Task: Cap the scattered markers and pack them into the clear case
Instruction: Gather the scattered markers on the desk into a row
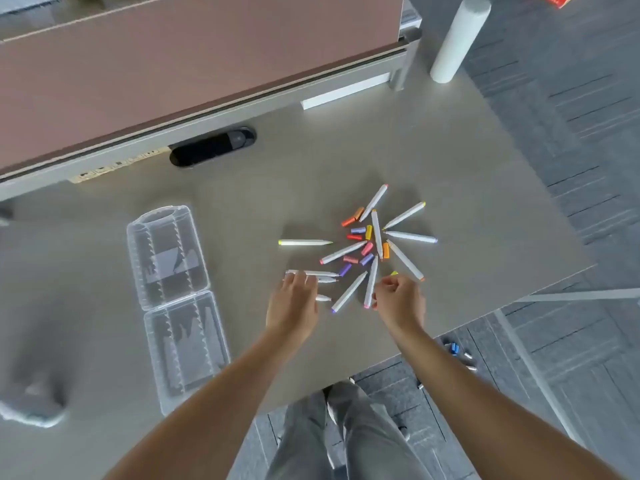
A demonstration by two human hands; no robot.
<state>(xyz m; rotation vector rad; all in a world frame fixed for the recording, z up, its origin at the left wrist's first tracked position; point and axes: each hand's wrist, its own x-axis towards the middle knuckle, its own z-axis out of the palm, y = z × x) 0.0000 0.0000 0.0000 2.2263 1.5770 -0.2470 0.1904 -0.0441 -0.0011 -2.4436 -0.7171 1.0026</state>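
Note:
Several white uncapped markers [375,233] lie fanned out on the grey table [242,202], right of centre. Loose caps [363,249] in orange, purple, pink, red and yellow sit among them. One yellow-ended marker [304,242] lies apart to the left. The clear case [176,296] lies open and flat at the left, both ribbed halves showing. My left hand [292,303] rests with straight fingers on the white markers [318,273] at the pile's near left. My right hand [400,299] is curled at the pile's near edge, a yellow cap [394,273] peeking out at its fingertips.
A brown partition [173,64] runs along the far side, with a black cable port [213,147] below it. A white cylinder [457,39] stands at the far right. The table edge is close on the right and front. A few small pieces [457,351] lie on the floor.

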